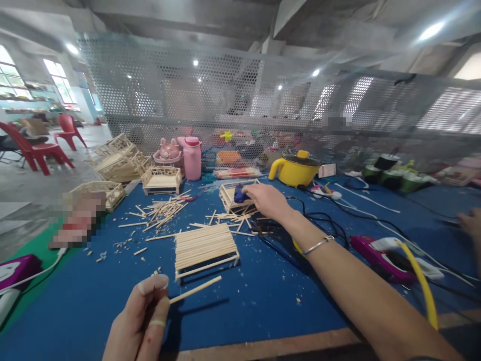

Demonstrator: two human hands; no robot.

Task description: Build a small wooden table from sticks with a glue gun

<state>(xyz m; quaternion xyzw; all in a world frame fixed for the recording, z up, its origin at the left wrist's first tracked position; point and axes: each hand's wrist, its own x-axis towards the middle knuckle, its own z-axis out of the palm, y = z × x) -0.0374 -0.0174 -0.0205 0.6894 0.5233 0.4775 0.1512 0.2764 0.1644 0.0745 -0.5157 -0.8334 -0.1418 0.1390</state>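
Closest to me, my left hand (pixel 141 321) hangs over the near edge of the blue surface (pixel 263 306), its grip pinched narrow between thumb and forefinger on one end of a thin wooden stick (pixel 195 290). The stick points away to the right, clear of the cloth. Just beyond it lies a flat panel of sticks (pixel 206 248), laid side by side. My right arm reaches out across the surface, a metal bangle (pixel 318 244) on the wrist. My right hand (pixel 265 200) lies on a blue tool (pixel 239 193) that sits on a small stick frame (pixel 230 198); I cannot tell whether that grip is closed around it. Loose sticks (pixel 165 210) are scattered to the left of the frame. To the right, near my forearm, lies a magenta device (pixel 370 250). Farther back stand a little stick-built bench (pixel 161 179), a pink bottle (pixel 192 158) and a yellow pot (pixel 296 168). Another person's hand (pixel 469 223) shows at the right edge.
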